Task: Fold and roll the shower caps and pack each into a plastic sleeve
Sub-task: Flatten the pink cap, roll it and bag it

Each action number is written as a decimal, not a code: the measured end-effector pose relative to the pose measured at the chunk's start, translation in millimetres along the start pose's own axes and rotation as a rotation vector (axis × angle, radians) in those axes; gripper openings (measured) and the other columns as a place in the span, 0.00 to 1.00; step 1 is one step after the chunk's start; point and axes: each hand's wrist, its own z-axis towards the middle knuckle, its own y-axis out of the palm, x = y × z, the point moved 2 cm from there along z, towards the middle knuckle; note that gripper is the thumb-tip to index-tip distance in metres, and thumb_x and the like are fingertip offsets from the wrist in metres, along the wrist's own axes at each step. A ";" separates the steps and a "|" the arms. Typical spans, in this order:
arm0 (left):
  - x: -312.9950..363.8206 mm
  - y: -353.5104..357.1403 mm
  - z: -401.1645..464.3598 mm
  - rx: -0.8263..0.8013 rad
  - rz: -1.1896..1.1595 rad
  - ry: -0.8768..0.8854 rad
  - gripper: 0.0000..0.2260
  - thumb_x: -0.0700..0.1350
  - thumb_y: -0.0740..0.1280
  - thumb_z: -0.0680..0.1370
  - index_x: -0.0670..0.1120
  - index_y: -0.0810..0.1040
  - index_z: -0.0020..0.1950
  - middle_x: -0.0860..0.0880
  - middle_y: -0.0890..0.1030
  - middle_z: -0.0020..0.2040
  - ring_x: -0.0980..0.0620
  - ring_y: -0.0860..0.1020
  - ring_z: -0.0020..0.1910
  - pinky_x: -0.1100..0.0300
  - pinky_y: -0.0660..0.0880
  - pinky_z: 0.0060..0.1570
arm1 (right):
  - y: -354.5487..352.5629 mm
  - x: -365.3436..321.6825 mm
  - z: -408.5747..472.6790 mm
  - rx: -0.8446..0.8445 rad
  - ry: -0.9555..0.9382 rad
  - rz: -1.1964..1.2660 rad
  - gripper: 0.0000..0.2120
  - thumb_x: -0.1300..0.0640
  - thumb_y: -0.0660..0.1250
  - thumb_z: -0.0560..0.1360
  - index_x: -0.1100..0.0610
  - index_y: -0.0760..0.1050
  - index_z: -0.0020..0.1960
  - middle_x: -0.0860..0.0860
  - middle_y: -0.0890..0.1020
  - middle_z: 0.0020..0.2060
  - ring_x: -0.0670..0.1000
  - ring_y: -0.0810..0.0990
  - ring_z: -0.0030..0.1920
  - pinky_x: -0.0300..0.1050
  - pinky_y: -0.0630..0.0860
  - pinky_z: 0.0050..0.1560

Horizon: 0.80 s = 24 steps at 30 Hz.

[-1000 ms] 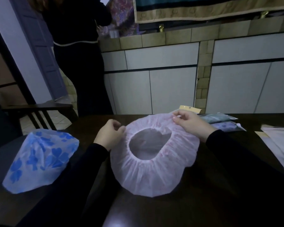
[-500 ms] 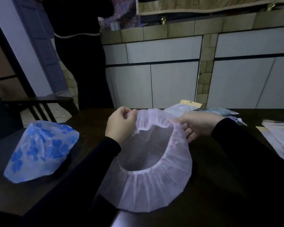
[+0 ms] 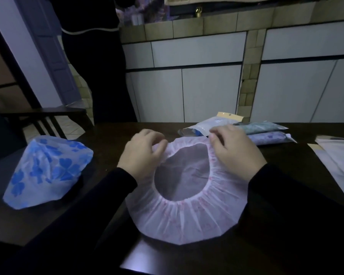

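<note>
Fingers of left hand (image 3: 142,153) and right hand (image 3: 234,149) curled, pinching pink shower cap (image 3: 184,215) at its elastic rim.

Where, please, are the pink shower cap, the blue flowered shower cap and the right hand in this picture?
pink shower cap (image 3: 187,221): head view, on its gathered near side.
blue flowered shower cap (image 3: 48,169): head view, on the middle of its crumpled plastic.
right hand (image 3: 234,151): head view, on the back of the hand.

Dim, bluish light all round me. A pale glare patch sits on the near edge of the table (image 3: 135,262). My left hand (image 3: 142,153) is slightly motion-blurred. Cabinet lines bow at the edges; my sleeves sink into black.
</note>
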 end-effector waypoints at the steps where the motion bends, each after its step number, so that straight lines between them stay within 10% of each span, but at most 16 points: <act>1: 5.0 2.9 -6.0 -0.059 -0.007 0.076 0.18 0.55 0.59 0.81 0.49 0.75 0.67 0.51 0.75 0.66 0.52 0.72 0.65 0.50 0.68 0.67 | 1.7 -6.9 -11.5 -0.036 -0.027 0.013 0.17 0.51 0.54 0.81 0.55 0.74 0.64 0.52 0.78 0.59 0.50 0.74 0.59 0.49 0.71 0.63; 8: -11.1 40.1 -29.1 -0.658 0.277 0.046 0.41 0.73 0.42 0.70 0.56 0.47 0.79 0.55 0.50 0.80 0.54 0.51 0.78 0.50 0.49 0.75 | 44.0 3.9 -43.4 -0.575 0.081 -0.176 0.34 0.37 0.54 0.78 0.44 0.43 0.78 0.47 0.55 0.77 0.49 0.55 0.76 0.60 0.50 0.74; 14: -18.6 33.9 -22.2 -0.741 0.354 -0.126 0.42 0.76 0.40 0.71 0.54 0.49 0.79 0.51 0.48 0.80 0.52 0.48 0.78 0.49 0.51 0.75 | 39.1 23.2 -35.3 -0.710 0.137 -0.405 0.48 0.22 0.47 0.68 0.48 0.41 0.78 0.46 0.44 0.78 0.49 0.44 0.77 0.68 0.37 0.70; 17: -5.1 25.3 -12.2 -0.667 0.340 -0.166 0.37 0.74 0.44 0.74 0.52 0.70 0.70 0.47 0.70 0.72 0.49 0.70 0.68 0.49 0.67 0.65 | 34.5 21.5 -30.8 -0.723 0.098 -0.456 0.49 0.21 0.46 0.67 0.49 0.44 0.78 0.49 0.45 0.78 0.54 0.41 0.77 0.69 0.36 0.70; 21: 25.9 34.8 5.8 -0.323 0.361 0.205 0.24 0.61 0.51 0.81 0.53 0.67 0.73 0.53 0.66 0.75 0.52 0.64 0.73 0.47 0.60 0.70 | 29.4 3.5 -30.6 -0.467 -0.006 -0.434 0.41 0.29 0.46 0.74 0.53 0.45 0.79 0.51 0.47 0.78 0.56 0.42 0.77 0.66 0.40 0.72; 24: 30.1 60.7 15.6 -0.495 0.215 0.381 0.23 0.59 0.49 0.82 0.57 0.59 0.77 0.57 0.59 0.78 0.55 0.55 0.77 0.47 0.55 0.73 | 39.9 -6.4 -46.9 -0.426 0.006 -0.386 0.39 0.34 0.47 0.78 0.56 0.42 0.78 0.53 0.45 0.78 0.56 0.43 0.77 0.61 0.43 0.74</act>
